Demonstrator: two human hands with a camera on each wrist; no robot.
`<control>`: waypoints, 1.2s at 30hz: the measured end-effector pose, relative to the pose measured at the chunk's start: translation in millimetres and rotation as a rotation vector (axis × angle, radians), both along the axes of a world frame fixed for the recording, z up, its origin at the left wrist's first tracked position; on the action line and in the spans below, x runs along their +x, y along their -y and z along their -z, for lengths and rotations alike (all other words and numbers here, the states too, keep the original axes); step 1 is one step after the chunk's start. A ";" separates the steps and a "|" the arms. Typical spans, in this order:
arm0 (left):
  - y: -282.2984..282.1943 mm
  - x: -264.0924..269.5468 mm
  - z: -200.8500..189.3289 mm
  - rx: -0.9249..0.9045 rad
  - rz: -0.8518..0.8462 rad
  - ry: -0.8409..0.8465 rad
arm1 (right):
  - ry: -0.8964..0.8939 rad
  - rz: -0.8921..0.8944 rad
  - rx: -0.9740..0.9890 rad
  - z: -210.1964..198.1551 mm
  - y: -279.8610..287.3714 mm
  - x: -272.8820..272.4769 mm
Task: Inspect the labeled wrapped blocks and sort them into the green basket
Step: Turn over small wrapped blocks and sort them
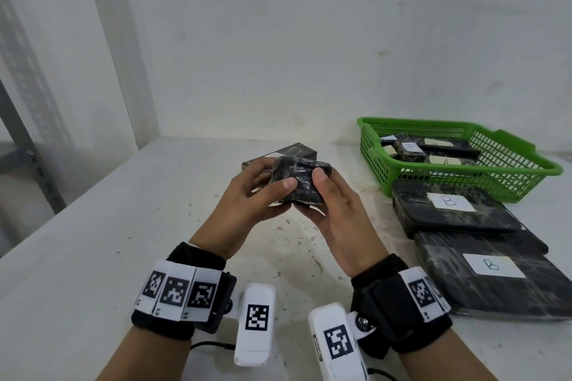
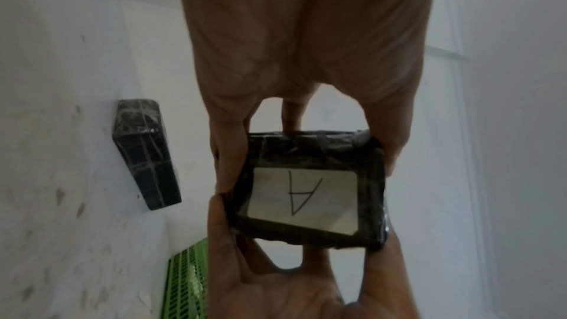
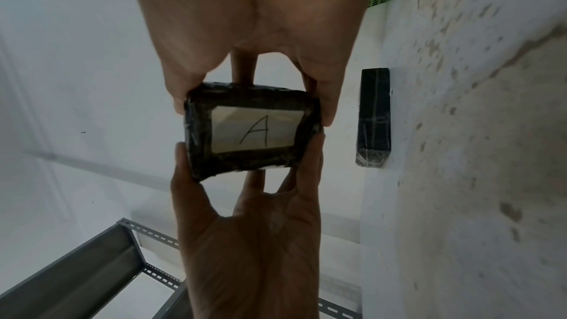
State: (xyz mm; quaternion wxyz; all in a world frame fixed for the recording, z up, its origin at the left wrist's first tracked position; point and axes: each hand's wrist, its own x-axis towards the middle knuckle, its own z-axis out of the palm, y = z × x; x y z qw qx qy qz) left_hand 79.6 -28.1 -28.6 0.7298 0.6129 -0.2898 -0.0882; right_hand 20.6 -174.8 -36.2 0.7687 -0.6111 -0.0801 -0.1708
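- The left hand and the right hand hold one small wrapped block together above the table, in front of the person.
- Both hands pinch this block: each thumb lies on its upper side, and the fingers of each hand are curled under it.
- In both wrist views the underside of the block carries a white label with the letter A.
- On the right, near the person, two large flat wrapped blocks lie on the table: the nearer one and the farther one, each labeled B.
- Behind the hands, another dark wrapped block lies on the table.
- The green basket stands farther back on the right, touching the farther B block. Inside it lie several wrapped blocks; two labels read A.
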 end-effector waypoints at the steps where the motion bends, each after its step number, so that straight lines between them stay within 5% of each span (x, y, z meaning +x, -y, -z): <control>1: 0.8 -0.2 0.4 -0.008 -0.016 -0.002 | -0.011 -0.006 -0.002 0.2 -0.8 -0.3; 36: 7.7 -5.9 1.3 -0.011 -0.020 -0.054 | -0.017 0.064 -0.015 3.8 -7.5 -0.1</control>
